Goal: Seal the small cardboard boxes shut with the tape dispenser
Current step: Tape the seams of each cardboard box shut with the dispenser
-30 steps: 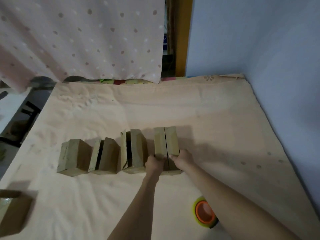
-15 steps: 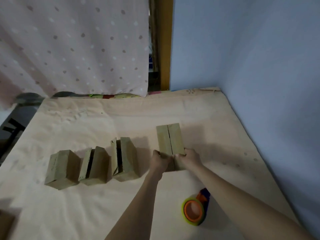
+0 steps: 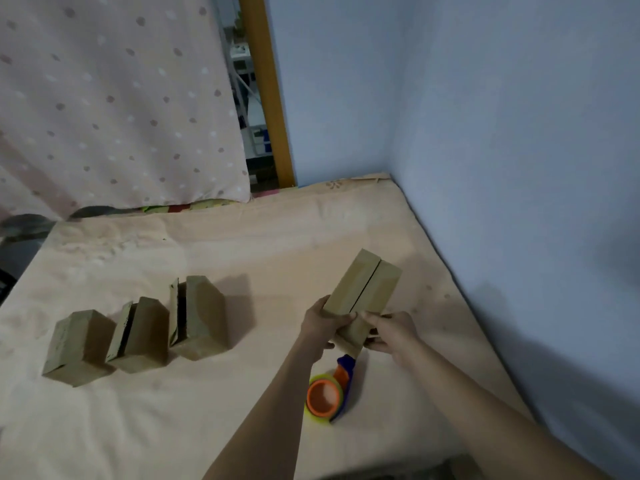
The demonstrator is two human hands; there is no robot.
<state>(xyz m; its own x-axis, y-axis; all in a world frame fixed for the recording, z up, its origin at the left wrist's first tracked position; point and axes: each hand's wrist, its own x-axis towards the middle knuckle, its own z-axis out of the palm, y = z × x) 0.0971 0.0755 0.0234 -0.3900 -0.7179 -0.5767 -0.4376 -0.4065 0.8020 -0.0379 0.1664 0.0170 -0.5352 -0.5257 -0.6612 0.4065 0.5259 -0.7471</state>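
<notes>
A box [image 3: 363, 289] is gripped at its near end by both hands, the left hand [image 3: 320, 322] closed on its left side and the right hand [image 3: 391, 332] closed on its right. It is held tilted, with its long axis running from the hands toward 1 o'clock and its closed flap seam along that axis, facing up. The dispenser [image 3: 327, 393] lies on the bed [image 3: 242, 237] at 6 o'clock from the hands, just beneath the box's near end; it is judged nearer the left hand, with its blue end pointing toward 1 o'clock. Three more boxes [image 3: 138, 334] stand in a row at 9 o'clock, well apart.
</notes>
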